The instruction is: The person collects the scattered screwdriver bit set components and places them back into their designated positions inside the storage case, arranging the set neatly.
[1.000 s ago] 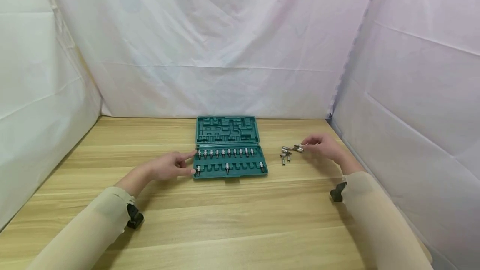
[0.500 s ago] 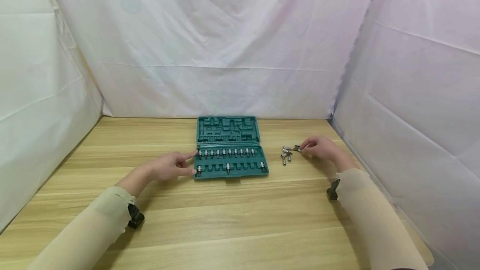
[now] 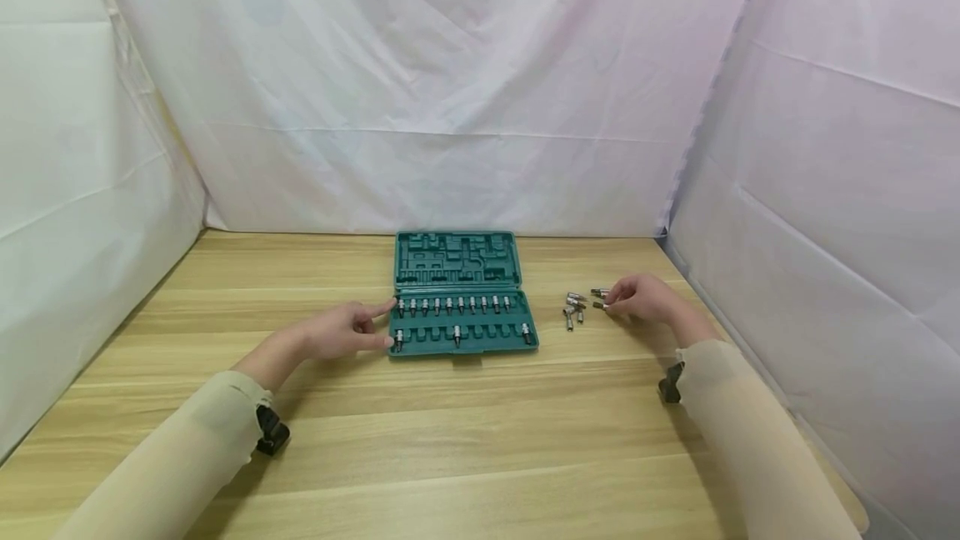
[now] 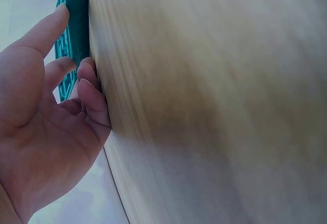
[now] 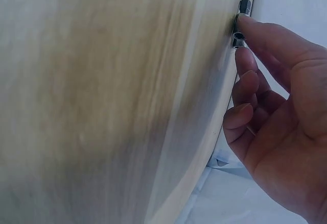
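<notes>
An open green socket case [image 3: 487,347] lies on the table in the head view, with several bit sockets seated in its back row and three in its front row. At the case's left edge, my left hand [image 3: 341,332] rests with thumb and index finger spread against it; the left wrist view shows the other fingers loosely bent. To the right of the case, my right hand [image 3: 647,298] pinches a bit socket [image 3: 599,305] by one end, low over the table. Its thumb lies on that socket [image 5: 238,29] in the right wrist view.
Several loose bit sockets [image 3: 573,304] lie between the case and my right hand. Others [image 3: 597,292] sit just behind its fingertips. The case's lid [image 3: 456,259] lies back, hinged open. White cloth walls [image 3: 450,107] enclose the wooden table [image 3: 480,440] at the back and sides.
My right hand dipped into the right-hand group of bit sockets, drew back slightly rightward and now pinches one apart from the others. The left hand has stayed on the case's edge.
</notes>
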Motion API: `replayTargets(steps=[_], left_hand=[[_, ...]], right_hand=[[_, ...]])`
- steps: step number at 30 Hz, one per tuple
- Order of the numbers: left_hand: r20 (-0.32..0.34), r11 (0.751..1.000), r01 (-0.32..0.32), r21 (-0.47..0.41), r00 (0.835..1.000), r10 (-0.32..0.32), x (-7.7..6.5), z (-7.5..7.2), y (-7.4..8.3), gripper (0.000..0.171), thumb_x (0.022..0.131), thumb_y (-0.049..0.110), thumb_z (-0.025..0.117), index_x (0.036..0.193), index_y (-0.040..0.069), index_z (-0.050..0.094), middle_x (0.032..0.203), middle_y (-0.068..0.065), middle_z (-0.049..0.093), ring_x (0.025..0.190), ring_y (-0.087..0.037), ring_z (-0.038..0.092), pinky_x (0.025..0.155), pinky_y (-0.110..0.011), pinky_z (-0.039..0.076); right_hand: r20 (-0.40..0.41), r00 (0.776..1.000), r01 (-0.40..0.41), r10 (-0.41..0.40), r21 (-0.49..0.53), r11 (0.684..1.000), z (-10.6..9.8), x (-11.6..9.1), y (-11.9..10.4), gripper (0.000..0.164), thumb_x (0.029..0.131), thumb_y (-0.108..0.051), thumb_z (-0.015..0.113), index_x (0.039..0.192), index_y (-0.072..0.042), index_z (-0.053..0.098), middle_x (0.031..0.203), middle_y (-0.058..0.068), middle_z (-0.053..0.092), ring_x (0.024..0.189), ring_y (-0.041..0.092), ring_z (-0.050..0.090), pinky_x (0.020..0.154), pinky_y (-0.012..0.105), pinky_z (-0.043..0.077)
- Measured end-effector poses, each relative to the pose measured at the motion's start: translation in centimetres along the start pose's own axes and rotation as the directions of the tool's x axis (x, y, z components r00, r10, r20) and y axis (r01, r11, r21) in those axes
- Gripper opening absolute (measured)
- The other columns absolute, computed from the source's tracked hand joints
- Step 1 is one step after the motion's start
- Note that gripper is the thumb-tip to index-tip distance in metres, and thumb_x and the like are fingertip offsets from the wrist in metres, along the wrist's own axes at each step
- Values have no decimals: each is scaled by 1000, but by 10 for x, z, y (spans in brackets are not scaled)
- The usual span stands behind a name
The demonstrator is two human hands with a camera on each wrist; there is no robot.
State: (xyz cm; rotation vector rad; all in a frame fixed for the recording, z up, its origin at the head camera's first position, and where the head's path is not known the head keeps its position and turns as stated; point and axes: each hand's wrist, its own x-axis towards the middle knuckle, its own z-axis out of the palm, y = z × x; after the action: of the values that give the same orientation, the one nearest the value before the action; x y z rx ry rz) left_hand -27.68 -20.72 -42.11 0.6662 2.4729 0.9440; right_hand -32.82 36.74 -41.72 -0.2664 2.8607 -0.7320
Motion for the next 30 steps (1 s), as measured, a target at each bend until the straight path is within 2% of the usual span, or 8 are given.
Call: replayTargets(steps=[6,12,18,25,30], left_hand=[[1,1000,-10,12,1000,10,1,0,-1,84,108,37,72,175,15,26,70,2,46,65,-16,40,64,-30,39],[3,1000,-14,9,1000,14,1,0,-1,84,108,36,72,175,14,26,72,2,48,67,-15,41,65,-30,40],[4,1000,-9,6,1000,9,0,0,0,84,108,35,73,175,13,26,74,1,49,68,-16,42,65,-30,41],[3,1000,-3,2,1000,3,0,0,-1,84,108,37,72,175,15,26,71,2,46,66,-16,39,64,-30,38],[3,1000,-2,-6,1000,2,0,0,0,85,108,36,72,175,15,25,69,3,44,63,-15,37,63,-30,37]], right_hand=[[26,1000,6,-5,-11,1000,-2,-3,-1,22,101,-22,80,114,-5,81,112,10,80,103,23,69,94,43,55],[-15,999,35,-34,12,999,-2,-8,-6,17,102,-21,78,110,-7,79,109,8,78,102,21,67,91,37,52],[-74,994,82,-74,108,991,1,-9,-12,17,103,-17,76,114,-4,77,106,11,76,96,18,67,86,31,54],[-135,988,106,-78,214,971,3,-4,-18,28,106,-19,73,128,-2,75,120,16,76,103,19,67,88,30,55],[-135,988,119,-79,322,939,3,-4,-24,34,109,-21,70,135,0,71,130,23,75,108,26,72,88,39,61]])
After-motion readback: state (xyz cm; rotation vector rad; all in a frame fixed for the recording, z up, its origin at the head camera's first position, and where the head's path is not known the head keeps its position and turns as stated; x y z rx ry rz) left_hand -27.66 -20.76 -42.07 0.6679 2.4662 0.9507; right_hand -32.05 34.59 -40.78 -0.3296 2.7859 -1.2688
